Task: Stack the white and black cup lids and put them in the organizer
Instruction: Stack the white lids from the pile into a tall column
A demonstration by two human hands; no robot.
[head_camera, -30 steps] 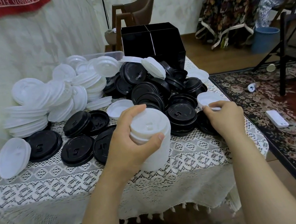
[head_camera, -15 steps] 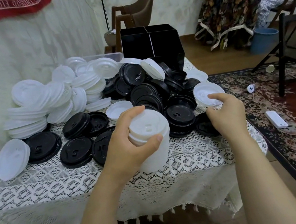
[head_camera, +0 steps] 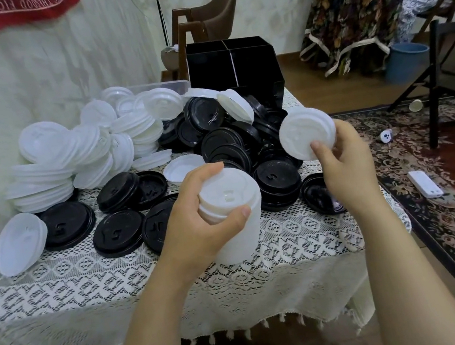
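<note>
loose white lids [head_camera: 83, 153]: heaped on table [head_camera: 88, 278], left of left hand
left hand [head_camera: 198, 224]: fingers curled round upright white lid stack [head_camera: 233, 201]
black lids [head_camera: 225, 148]: piled just beyond both hands
organizer [head_camera: 234, 72]: behind that pile
right hand [head_camera: 342, 172]: pinches single white lid [head_camera: 305, 133], raised, tilted

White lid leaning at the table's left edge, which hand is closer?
Left. The left hand grips the lid stack right of that white lid; the right hand, holding a single lid, is farther right.

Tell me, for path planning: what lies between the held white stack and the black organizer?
Head view: a heap of black lids, a white lid leaning on it, between white stack and organizer.
</note>
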